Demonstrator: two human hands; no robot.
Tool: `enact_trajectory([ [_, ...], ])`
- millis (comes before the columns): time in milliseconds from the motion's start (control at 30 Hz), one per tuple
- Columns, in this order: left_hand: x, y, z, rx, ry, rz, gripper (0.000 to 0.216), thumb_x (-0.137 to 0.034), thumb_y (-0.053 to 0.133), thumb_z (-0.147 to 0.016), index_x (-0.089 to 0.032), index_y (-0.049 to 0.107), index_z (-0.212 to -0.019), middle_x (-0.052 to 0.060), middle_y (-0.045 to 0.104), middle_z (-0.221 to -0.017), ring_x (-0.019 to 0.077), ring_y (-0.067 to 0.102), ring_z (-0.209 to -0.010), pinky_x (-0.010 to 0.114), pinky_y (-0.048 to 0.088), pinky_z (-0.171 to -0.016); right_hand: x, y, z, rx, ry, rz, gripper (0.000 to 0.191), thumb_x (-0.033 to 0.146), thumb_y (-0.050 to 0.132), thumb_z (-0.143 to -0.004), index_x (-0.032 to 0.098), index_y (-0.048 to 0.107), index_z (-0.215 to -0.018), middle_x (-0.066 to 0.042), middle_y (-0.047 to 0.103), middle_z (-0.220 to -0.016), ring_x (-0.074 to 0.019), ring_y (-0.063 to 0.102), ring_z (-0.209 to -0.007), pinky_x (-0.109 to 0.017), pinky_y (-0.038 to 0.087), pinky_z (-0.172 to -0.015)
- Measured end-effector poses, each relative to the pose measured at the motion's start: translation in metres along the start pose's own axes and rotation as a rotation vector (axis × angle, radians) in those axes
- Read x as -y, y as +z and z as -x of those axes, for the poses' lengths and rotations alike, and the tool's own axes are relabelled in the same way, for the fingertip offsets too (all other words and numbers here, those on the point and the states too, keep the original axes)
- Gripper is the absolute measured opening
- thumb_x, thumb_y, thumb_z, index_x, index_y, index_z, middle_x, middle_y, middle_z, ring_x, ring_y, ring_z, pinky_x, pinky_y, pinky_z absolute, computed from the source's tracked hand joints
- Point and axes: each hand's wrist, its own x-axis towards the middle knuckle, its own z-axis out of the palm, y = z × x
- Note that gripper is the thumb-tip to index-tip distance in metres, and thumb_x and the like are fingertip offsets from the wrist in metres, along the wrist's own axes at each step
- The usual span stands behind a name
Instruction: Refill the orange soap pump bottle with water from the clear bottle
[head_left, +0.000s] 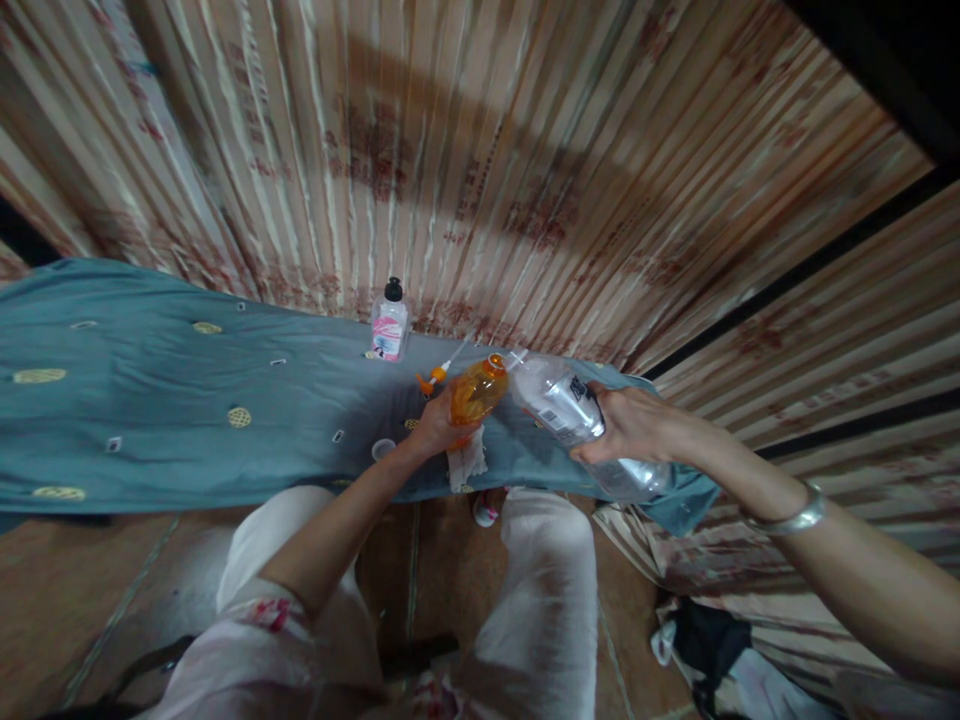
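Note:
My left hand [436, 428] is wrapped round an orange see-through bottle [478, 390], its uncapped neck tilted up to the right. My right hand [621, 418] grips a large clear plastic bottle [551, 395] with a label, tipped so its mouth meets or nearly meets the orange neck. Whether liquid runs between them I cannot tell. An orange pump top [433, 380] with a pale tube lies just behind my left hand. Below the orange bottle is a crumpled white tissue [466, 462], and a small clear round cap or cup [383, 448] sits left of it.
A clear bottle with a black cap and pink label [387, 335] stands at the back of the blue cloth-covered surface [165, 400]. Behind hangs a pleated patterned curtain [450, 150]. Dark and pale cloth items [712, 640] lie on the floor at lower right.

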Motion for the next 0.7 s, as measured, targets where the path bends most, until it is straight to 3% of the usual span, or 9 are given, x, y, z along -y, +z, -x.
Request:
enact_trajectory([
  [700, -0.0015, 0.001, 0.0013, -0.015, 0.015, 0.028, 0.072, -0.032, 0.082, -0.066, -0.024, 0.053, -0.131, 0.009, 0.074, -0.123, 0.0297, 0.074, -0.112, 0.043, 0.06, -0.103, 0.0051, -0.0041, 0.0017, 0.018, 0.017, 0.042, 0.071, 0.063, 0.071, -0.071, 0.012, 0.059, -0.12, -0.01, 0.074, -0.086, -0.0333, 0.074, -0.084, -0.036, 0.051, -0.067],
])
